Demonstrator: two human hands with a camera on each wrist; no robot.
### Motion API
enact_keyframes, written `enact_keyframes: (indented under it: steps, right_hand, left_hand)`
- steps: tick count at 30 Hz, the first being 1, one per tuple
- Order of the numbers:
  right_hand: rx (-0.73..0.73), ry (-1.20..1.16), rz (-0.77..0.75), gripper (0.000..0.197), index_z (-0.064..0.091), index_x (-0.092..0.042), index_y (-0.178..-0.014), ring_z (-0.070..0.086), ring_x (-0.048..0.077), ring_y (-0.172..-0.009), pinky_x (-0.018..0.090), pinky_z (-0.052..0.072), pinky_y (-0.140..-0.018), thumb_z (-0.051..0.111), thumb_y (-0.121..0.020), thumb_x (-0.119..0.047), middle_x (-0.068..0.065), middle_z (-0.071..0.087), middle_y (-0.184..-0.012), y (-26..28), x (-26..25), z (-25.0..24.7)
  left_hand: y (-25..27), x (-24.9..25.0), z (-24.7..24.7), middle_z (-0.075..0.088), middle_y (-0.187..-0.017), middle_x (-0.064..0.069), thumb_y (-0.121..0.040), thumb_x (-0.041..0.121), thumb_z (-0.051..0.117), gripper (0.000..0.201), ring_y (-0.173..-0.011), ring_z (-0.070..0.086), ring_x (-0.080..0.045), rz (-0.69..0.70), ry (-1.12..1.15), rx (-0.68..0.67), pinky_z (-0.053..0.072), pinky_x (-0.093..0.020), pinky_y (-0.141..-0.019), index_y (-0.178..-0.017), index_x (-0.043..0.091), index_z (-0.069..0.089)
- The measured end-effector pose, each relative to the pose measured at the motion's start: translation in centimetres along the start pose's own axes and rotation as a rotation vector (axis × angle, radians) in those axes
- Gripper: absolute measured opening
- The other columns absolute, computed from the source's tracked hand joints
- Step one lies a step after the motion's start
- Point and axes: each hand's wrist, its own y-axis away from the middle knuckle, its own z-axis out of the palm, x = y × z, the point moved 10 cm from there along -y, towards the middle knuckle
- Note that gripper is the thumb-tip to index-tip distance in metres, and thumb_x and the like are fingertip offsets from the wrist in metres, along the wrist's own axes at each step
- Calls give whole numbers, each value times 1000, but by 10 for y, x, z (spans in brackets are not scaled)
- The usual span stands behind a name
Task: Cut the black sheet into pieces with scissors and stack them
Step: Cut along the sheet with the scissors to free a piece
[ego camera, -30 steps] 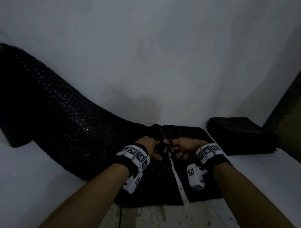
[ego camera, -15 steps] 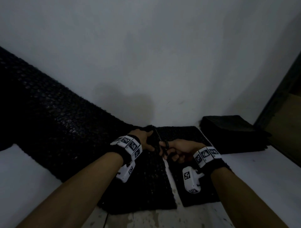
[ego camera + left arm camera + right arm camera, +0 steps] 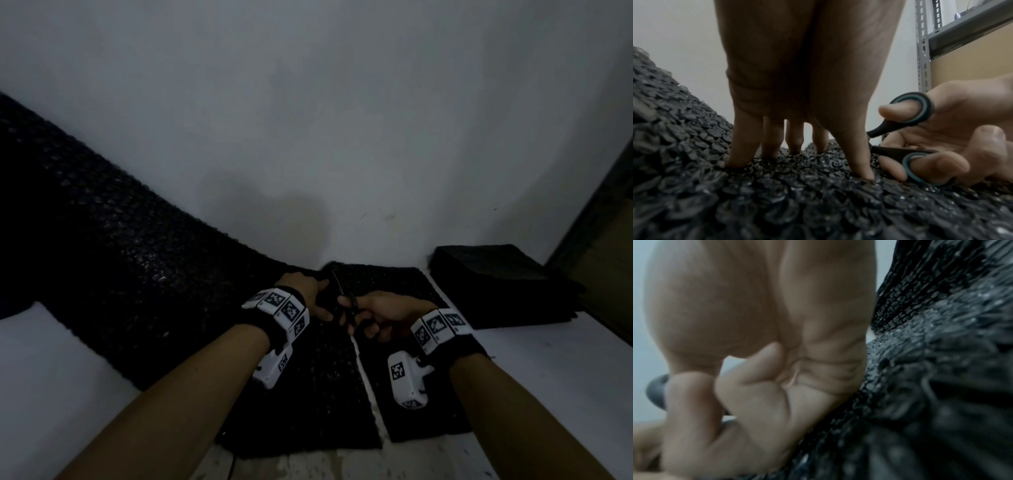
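A long black bubbled sheet [image 3: 113,281] runs from the upper left down to the table's near edge; a cut [image 3: 359,363] splits its near end, leaving a narrower strip [image 3: 404,404] on the right. My left hand [image 3: 308,291] presses straight fingers [image 3: 744,146] down on the sheet [image 3: 777,203] just left of the cut. My right hand [image 3: 380,311] grips black scissors [image 3: 346,301] with teal-lined handle loops [image 3: 914,110], thumb and fingers through the loops. The blades point away along the cut, mostly hidden. In the right wrist view, the right hand [image 3: 748,386] is curled beside the sheet [image 3: 941,386].
A stack of black cut pieces [image 3: 496,284] sits on the white table [image 3: 548,370] at the right, against the white wall [image 3: 308,120]. A metal shelf with a cardboard box [image 3: 970,61] stands further right. The table's worn front edge [image 3: 308,466] lies below the sheet.
Both hands have moved further away along the cut, which now reaches deeper into the sheet. The left hand keeps pressing beside the scissors.
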Motion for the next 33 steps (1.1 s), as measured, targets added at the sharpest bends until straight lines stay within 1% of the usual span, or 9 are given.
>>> enact_keyframes:
  steps: [2,7,10,12,15,22,25,29,33]
  right_hand:
    - [5,33,7,51,67,-10,-97,40,7,-47,17,24,-37,60,-89,-60,0,66,-76,0,-1,0]
    - [62,89,-31,47,68,-9,-93,38,9,-48,19,24,-40,62,-91,-55,4,67,-80,2,-6,-2]
    - [78,101,-67,40,67,-9,-80,34,7,-45,18,24,-40,62,-95,-45,-1,65,-68,6,-8,-2]
    - [87,96,-72,37,68,-10,-77,34,7,-45,18,24,-41,63,-96,-42,-3,64,-63,6,-6,-4]
    - [109,91,-58,36,72,-11,-85,36,9,-48,19,25,-43,65,-94,-45,3,67,-75,5,-4,-7]
    - [52,97,-13,45,70,-9,-88,40,9,-50,19,27,-41,62,-91,-54,0,67,-74,2,-9,-4]
    - [43,90,9,45,69,-10,-83,40,8,-48,18,26,-41,61,-91,-53,-2,65,-71,-2,-12,-4]
    - [66,107,8,46,68,-8,-82,39,8,-47,18,27,-40,60,-93,-52,-3,65,-68,-7,-18,-8]
    - [93,131,-14,45,69,-7,-86,38,8,-47,20,29,-42,62,-93,-51,0,66,-74,-12,-21,-13]
  left_hand:
    - [0,1,0,39,-155,-10,-89,63,58,91,-132,47,-28,8,2,3,44,-30,-99,-158,20,18]
    - [-1,1,0,37,-156,-9,-89,63,58,92,-136,43,-28,8,-1,10,41,-30,-105,-159,21,15]
    - [-1,2,-1,39,-155,-10,-90,63,57,91,-134,45,-28,11,-6,2,42,-31,-103,-159,21,14]
    - [-1,2,-1,39,-155,-11,-90,63,56,91,-134,45,-29,15,-9,-3,42,-31,-102,-159,22,13]
    - [-2,2,0,39,-155,-11,-90,64,56,91,-134,45,-29,20,-8,-2,42,-31,-102,-159,22,15]
    - [-4,2,4,48,-147,-11,-89,63,60,86,-126,52,-28,33,11,7,47,-30,-96,-155,18,28]
    - [-5,2,4,47,-148,-12,-89,61,60,87,-127,51,-28,37,14,15,47,-31,-97,-156,18,27]
    - [-6,2,3,45,-150,-12,-90,61,59,89,-127,51,-29,39,9,24,44,-28,-91,-158,20,20]
    - [-8,2,5,43,-151,-12,-91,61,58,90,-128,50,-29,39,-2,5,44,-28,-90,-159,21,16]
